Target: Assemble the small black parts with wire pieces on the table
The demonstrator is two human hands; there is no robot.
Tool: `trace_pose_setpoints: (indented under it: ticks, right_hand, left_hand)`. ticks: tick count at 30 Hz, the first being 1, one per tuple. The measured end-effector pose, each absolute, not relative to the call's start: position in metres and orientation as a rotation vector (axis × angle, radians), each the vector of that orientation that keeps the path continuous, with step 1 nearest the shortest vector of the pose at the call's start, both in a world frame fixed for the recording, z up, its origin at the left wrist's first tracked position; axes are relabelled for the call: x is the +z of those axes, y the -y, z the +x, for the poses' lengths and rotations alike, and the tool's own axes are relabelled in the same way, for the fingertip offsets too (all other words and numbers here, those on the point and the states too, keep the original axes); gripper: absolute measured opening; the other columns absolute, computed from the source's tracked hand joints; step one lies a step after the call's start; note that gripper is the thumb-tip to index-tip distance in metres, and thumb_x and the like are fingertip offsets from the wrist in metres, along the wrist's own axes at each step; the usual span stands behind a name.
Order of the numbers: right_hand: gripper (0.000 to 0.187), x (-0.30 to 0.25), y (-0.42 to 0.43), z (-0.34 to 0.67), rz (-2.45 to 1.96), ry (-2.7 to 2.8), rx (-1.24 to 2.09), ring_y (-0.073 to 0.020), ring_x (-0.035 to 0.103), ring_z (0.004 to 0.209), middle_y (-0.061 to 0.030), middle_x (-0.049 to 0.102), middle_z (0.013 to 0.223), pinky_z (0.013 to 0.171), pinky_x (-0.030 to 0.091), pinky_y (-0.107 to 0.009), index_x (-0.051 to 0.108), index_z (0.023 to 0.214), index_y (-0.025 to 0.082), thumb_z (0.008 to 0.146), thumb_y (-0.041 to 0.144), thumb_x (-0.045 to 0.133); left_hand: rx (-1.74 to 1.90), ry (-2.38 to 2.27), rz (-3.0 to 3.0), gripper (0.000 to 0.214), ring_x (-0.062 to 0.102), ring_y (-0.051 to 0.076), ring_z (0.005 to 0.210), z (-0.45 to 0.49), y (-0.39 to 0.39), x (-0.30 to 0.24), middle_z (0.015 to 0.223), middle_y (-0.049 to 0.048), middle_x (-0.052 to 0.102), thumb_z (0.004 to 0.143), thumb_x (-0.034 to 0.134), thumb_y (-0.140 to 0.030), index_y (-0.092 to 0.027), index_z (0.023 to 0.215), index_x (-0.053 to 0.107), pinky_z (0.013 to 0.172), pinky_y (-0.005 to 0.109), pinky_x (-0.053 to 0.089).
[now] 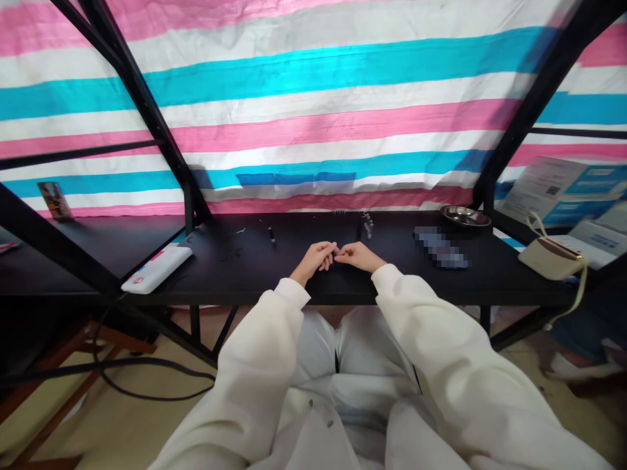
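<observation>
My left hand (317, 258) and my right hand (358, 255) rest on the black table (274, 274), fingertips meeting at the middle. Both hands have their fingers curled into a pinch on something too small to make out. Several tiny loose parts (367, 225) lie on the table just behind the hands, and a small dark piece (272, 236) lies to the left of them. White sleeves cover both of my arms.
A white flat case (157, 267) sits at the table's left edge. A metal dish (465, 215) stands at the back right, with a blurred-out object (441, 247) in front of it. A beige pouch (551, 256) lies far right. Black frame bars rise on both sides.
</observation>
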State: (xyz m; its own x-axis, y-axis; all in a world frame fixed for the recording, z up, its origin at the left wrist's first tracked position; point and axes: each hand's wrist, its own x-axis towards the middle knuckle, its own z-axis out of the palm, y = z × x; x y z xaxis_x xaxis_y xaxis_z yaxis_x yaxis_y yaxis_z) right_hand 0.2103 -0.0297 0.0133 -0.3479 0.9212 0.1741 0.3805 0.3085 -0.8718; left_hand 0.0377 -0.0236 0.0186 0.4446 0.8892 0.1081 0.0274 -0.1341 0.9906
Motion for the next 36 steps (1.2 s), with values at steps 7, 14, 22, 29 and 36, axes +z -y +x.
trace_pose_setpoints:
  ticks: [7, 14, 22, 29, 36]
  right_hand:
    - [0.03, 0.018, 0.021, 0.213, -1.199, 2.015, 0.999, -0.0081, 0.044, 0.047, 0.0032, 0.054, 0.051, 0.049, 0.036, -0.023, 0.057, 0.063, 0.015, 0.064, 0.044, 0.064]
    - [0.016, 0.012, -0.01, 0.249, -1.606, 1.548, 0.475, -0.0134, 0.057, 0.055, -0.0025, 0.061, 0.056, 0.059, 0.044, -0.024, 0.062, 0.067, 0.015, 0.071, 0.031, 0.06]
    - [0.019, 0.007, -0.018, 0.257, -1.878, 1.573, 0.257, -0.0191, 0.064, 0.076, -0.007, 0.069, 0.072, 0.072, 0.046, -0.026, 0.071, 0.076, 0.018, 0.073, 0.034, 0.062]
    - [0.017, 0.007, -0.02, 0.256, -1.915, 1.588, 0.269, -0.0203, 0.065, 0.08, -0.009, 0.069, 0.077, 0.073, 0.046, -0.027, 0.072, 0.076, 0.017, 0.071, 0.033, 0.066]
    - [0.015, 0.019, -0.014, 0.269, -1.916, 1.609, 0.521, -0.0118, 0.058, 0.049, -0.0061, 0.065, 0.059, 0.061, 0.047, -0.024, 0.069, 0.067, 0.013, 0.073, 0.026, 0.066]
  left_hand:
    - [0.902, -0.767, 1.498, 0.037, 0.045, 0.005, 0.032, 0.038, 0.025, 0.019, 0.053, -0.0021, 0.055, 0.081, 0.05, -0.049, -0.014, 0.09, 0.054, 0.03, 0.015, 0.019]
    - [1.115, -0.935, 1.482, 0.024, 0.038, 0.003, 0.028, 0.039, 0.02, 0.016, 0.048, -0.0063, 0.051, 0.078, 0.057, -0.039, -0.016, 0.08, 0.049, 0.033, 0.015, 0.021]
    - [1.11, -0.983, 1.498, 0.02, 0.037, 0.003, 0.029, 0.039, 0.019, 0.015, 0.047, -0.0059, 0.051, 0.078, 0.057, -0.035, -0.016, 0.077, 0.051, 0.035, 0.017, 0.023]
    - [1.091, -0.985, 1.512, 0.018, 0.038, 0.003, 0.03, 0.039, 0.017, 0.013, 0.048, -0.0054, 0.052, 0.078, 0.056, -0.032, -0.015, 0.076, 0.052, 0.035, 0.017, 0.024]
    - [1.087, -0.979, 1.518, 0.018, 0.037, 0.003, 0.03, 0.039, 0.018, 0.013, 0.048, -0.0053, 0.052, 0.078, 0.056, -0.032, -0.015, 0.077, 0.053, 0.036, 0.017, 0.024]
